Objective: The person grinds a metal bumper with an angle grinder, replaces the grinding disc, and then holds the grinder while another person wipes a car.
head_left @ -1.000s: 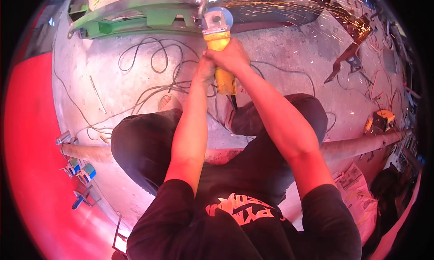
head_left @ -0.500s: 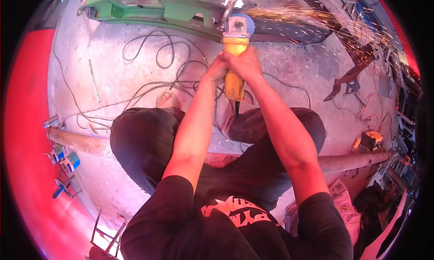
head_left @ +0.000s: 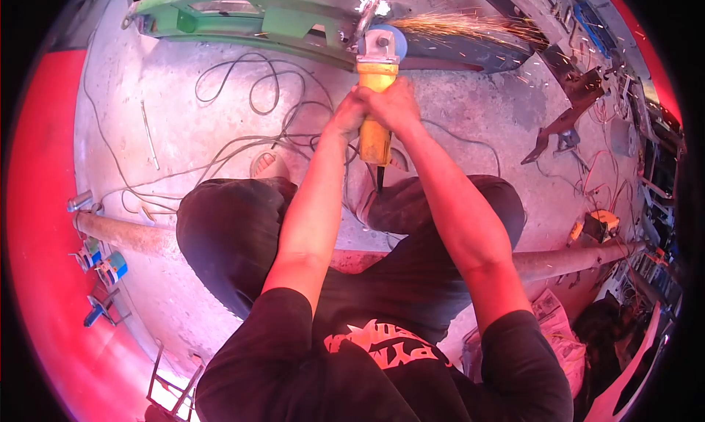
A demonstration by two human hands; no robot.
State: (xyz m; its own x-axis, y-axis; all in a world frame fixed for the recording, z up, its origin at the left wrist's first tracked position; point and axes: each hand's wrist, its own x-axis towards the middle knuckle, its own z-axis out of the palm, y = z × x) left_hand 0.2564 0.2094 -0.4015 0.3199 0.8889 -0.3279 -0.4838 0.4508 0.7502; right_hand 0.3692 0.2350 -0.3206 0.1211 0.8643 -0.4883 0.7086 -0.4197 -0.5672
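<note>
A yellow angle grinder (head_left: 377, 139) is held upright in the view by both hands, its blue disc (head_left: 400, 43) against a metal part (head_left: 365, 20) at the edge of the green metal frame (head_left: 286, 26). My left hand (head_left: 349, 114) wraps the grinder's body from the left. From the other side my right hand (head_left: 396, 103) grips the same body, its fingers meeting the left hand's. Orange sparks (head_left: 463, 27) spray to the right from the disc. The contact point is partly hidden by the grinder head.
Dark cables (head_left: 286, 128) loop over the concrete floor around my feet. A long pipe (head_left: 132, 231) runs crosswise beneath my legs. Paint cans (head_left: 111, 268) stand at the left, a yellow-black tool (head_left: 601, 225) lies at the right, and scrap metal (head_left: 569, 117) sits at the upper right.
The grinder and both hands appear slightly further left, along with the rest of the scene. The spark spray is narrower and reaches less far right.
</note>
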